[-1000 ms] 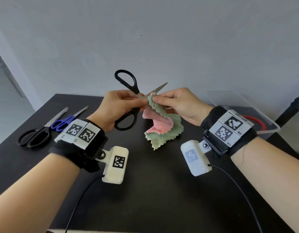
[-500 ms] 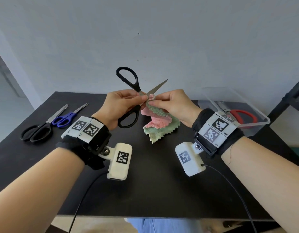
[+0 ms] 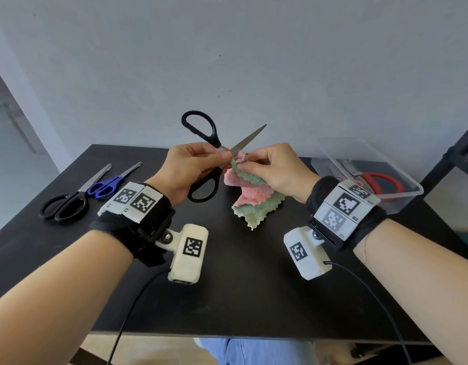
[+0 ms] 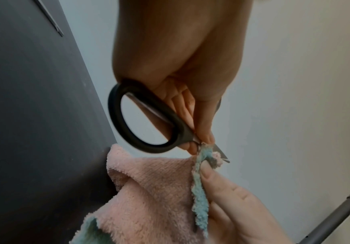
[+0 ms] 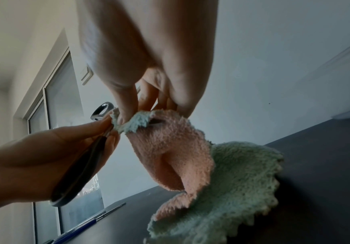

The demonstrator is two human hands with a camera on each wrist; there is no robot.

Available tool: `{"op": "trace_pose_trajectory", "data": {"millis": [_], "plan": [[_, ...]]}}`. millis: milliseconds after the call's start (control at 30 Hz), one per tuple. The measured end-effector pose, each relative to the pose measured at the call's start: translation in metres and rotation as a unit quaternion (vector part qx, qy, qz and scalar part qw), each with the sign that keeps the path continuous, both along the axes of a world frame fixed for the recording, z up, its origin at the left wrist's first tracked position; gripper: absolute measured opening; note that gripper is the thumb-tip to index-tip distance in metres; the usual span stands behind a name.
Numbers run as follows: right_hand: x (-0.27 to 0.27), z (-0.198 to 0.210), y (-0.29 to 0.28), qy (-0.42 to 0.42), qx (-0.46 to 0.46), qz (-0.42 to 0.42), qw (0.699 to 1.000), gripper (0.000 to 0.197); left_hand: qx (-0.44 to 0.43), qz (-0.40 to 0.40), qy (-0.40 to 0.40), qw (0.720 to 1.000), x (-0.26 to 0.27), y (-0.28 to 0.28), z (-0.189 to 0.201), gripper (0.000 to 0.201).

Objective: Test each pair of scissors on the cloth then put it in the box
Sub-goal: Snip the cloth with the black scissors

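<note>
1. Your left hand (image 3: 186,171) still pinches the black-handled scissors (image 3: 202,154) near the pivot, handles spread wider than before.
2. Your right hand (image 3: 276,169) keeps pinching the pink-green cloth (image 3: 251,196) above the table's (image 3: 240,285) middle; its edge now sits at the blades, so the test cut looks imminent.

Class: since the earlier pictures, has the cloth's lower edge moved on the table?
Cannot tell: the cloth looks similarly draped on the table, but the camera itself shifted.

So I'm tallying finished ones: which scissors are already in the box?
The red-handled scissors lie in the clear box; the others are outside it.
</note>
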State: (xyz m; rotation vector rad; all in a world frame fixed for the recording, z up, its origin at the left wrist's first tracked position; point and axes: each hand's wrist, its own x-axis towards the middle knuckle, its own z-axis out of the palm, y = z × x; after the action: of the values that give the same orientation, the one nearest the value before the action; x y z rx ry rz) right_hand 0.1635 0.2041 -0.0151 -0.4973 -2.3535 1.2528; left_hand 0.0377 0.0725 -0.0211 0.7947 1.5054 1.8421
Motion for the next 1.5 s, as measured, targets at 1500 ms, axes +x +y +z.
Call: {"op": "trace_pose_trajectory", "data": {"millis": [1500], "plan": [[0.025,-0.017,0.017,0.023,-0.085,-0.061,0.994,0.009,-0.063,0.024,-0.043,0.997,-0.016,-0.018,0.029,0.013]]}}
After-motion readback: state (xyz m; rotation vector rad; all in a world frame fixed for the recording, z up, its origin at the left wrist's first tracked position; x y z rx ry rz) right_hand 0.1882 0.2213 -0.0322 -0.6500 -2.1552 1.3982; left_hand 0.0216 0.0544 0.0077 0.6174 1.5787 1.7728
